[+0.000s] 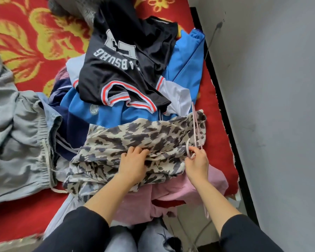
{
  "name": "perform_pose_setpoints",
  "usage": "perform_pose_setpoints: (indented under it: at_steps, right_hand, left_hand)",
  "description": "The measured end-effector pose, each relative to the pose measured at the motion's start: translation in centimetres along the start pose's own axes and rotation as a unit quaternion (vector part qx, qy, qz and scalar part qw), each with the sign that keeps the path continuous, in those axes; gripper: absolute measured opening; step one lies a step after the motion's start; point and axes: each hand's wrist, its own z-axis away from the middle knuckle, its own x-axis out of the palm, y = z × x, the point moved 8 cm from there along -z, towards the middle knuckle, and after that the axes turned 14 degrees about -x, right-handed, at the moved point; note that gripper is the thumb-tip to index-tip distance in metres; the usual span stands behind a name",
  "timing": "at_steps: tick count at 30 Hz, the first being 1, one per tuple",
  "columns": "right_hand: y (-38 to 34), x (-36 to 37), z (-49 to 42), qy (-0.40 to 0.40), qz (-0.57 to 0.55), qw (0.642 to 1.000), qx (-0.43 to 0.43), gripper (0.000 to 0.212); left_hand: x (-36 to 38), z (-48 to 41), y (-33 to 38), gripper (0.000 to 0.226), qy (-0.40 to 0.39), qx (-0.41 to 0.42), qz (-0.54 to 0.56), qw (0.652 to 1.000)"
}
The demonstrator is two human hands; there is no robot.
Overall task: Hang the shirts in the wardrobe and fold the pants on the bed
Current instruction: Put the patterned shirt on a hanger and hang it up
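Observation:
A leopard-patterned shirt (135,142) lies crumpled at the near end of a clothes pile on the bed. My left hand (133,164) grips a fold of its fabric near the middle. My right hand (196,162) pinches the hook of a thin pink hanger (195,128), whose wire runs up over the shirt's right side and partly under the cloth. A black jersey (127,70) with white lettering tops the pile, over a blue and white jacket (185,66). A pink garment (171,195) lies beneath the patterned shirt.
Grey pants (20,142) with an elastic waist are spread at the left on the red and yellow floral bedspread (29,39). A grey wall (271,88) runs close along the bed's right edge, with a black strip (224,110) between them. Dark blue clothes (69,124) lie mid-pile.

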Motion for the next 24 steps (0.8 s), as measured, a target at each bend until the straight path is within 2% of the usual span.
perform_pose_setpoints:
  at_steps: [2, 3, 4, 5, 6, 7, 9, 12, 14, 16, 17, 18, 19, 21, 22, 23, 24]
  right_hand:
    - [0.1, 0.9, -0.2, -0.013, 0.021, 1.000, -0.003, 0.032]
    - [0.4, 1.4, -0.3, -0.020, 0.036, 0.999, 0.001, 0.026]
    - [1.0, 1.8, -0.2, -0.031, 0.048, 0.998, 0.014, 0.024]
    - [1.6, 2.4, -0.1, -0.047, 0.052, 0.997, 0.033, 0.027]
    - [2.2, 3.1, 0.2, -0.068, 0.049, 0.995, 0.055, 0.031]
    - [2.7, 3.9, 0.6, -0.089, 0.044, 0.993, 0.071, 0.033]
    - [2.7, 5.4, 1.5, -0.110, 0.030, 0.990, 0.084, 0.037]
    - [1.2, 6.5, 1.8, -0.063, -0.022, 0.993, 0.102, 0.043]
    - [0.0, 6.3, 1.5, -0.021, -0.057, 0.990, 0.124, 0.055]
    - [-0.8, 6.5, 0.8, -0.031, -0.073, 0.989, 0.124, 0.057]
    - [-1.0, 6.8, 0.6, -0.043, -0.083, 0.988, 0.123, 0.049]
    - [-0.9, 7.0, 0.6, -0.055, -0.098, 0.985, 0.132, 0.035]
    - [-0.9, 7.2, 0.8, -0.063, -0.117, 0.980, 0.148, 0.024]
    - [-0.5, 7.2, 1.4, -0.062, -0.125, 0.976, 0.170, 0.029]
    - [-0.4, 7.0, 1.7, -0.060, -0.121, 0.976, 0.171, 0.031]
    - [-0.2, 6.8, 1.9, -0.058, -0.117, 0.977, 0.167, 0.030]
    - [0.0, 6.5, 2.1, -0.055, -0.111, 0.979, 0.160, 0.027]
  left_hand:
    - [0.5, -0.2, -1.6, 0.038, 0.017, 0.010, -0.104, 0.994]
    - [0.7, -0.3, -2.4, 0.032, 0.012, 0.008, -0.098, 0.995]
    - [0.8, -0.4, -3.1, 0.025, -0.022, -0.003, -0.031, 0.999]
    - [0.9, -0.3, -3.7, 0.019, -0.084, -0.017, 0.096, 0.992]
    - [1.0, 0.0, -4.0, 0.017, -0.164, -0.032, 0.239, 0.956]
    - [0.8, 0.4, -4.2, 0.019, -0.225, -0.041, 0.360, 0.905]
    - [-0.3, 1.2, -4.9, 0.017, -0.287, -0.055, 0.504, 0.813]
    - [-0.3, 2.0, -6.6, 0.008, -0.345, -0.103, 0.606, 0.709]
    - [0.1, 2.7, -7.8, 0.005, -0.365, -0.138, 0.603, 0.696]
    - [0.3, 3.2, -8.7, 0.005, -0.362, -0.144, 0.589, 0.708]
    - [0.3, 3.2, -9.3, 0.009, -0.350, -0.141, 0.573, 0.727]
    - [0.1, 3.0, -10.0, 0.015, -0.325, -0.133, 0.534, 0.769]
    - [0.0, 2.7, -10.9, 0.022, -0.293, -0.122, 0.464, 0.827]
    - [0.1, 2.1, -13.1, 0.032, -0.223, -0.129, 0.242, 0.936]
    - [-0.2, 1.7, -14.1, 0.027, -0.169, -0.143, 0.121, 0.968]
    - [-1.1, 1.7, -14.3, 0.016, -0.105, -0.150, 0.044, 0.982]
    - [-2.0, 1.7, -13.8, 0.009, -0.046, -0.144, 0.021, 0.988]
